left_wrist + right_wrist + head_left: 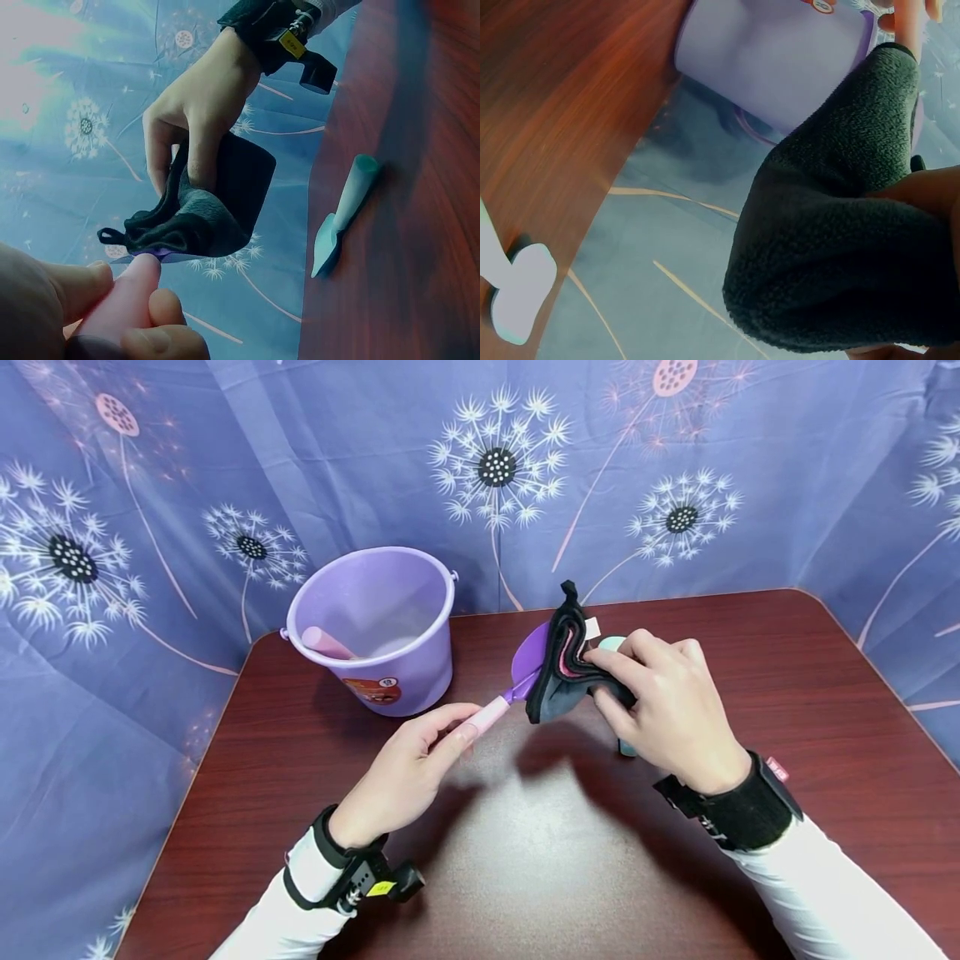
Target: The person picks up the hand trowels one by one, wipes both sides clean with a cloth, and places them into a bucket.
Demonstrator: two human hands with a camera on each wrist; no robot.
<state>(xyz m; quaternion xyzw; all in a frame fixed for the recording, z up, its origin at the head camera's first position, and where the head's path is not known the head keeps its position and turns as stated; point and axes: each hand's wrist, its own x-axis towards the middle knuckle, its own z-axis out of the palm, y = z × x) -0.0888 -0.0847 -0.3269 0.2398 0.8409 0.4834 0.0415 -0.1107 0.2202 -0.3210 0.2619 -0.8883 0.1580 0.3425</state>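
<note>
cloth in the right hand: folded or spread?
Folded: in the head view, the dark cloth shows stacked layers at its edge, bent where the right hand pinches it.

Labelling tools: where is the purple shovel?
In the head view, the purple shovel is central, in the left hand, right of the bucket, partly behind dark cloth.

The head view is bright and sharp, with a broad white glare on the counter (555, 843), well apart from the back edge. Dark, soft-rimmed shadows fall on the wood below the cloth (562, 697). The left wrist view is dimmer, hazy and blue-green, the curtain (82, 67) bleaching to white far from the counter's edge. In the right wrist view, the cloth's folds sink nearly to black; the pale trowel (525, 296) looks almost overexposed.
</note>
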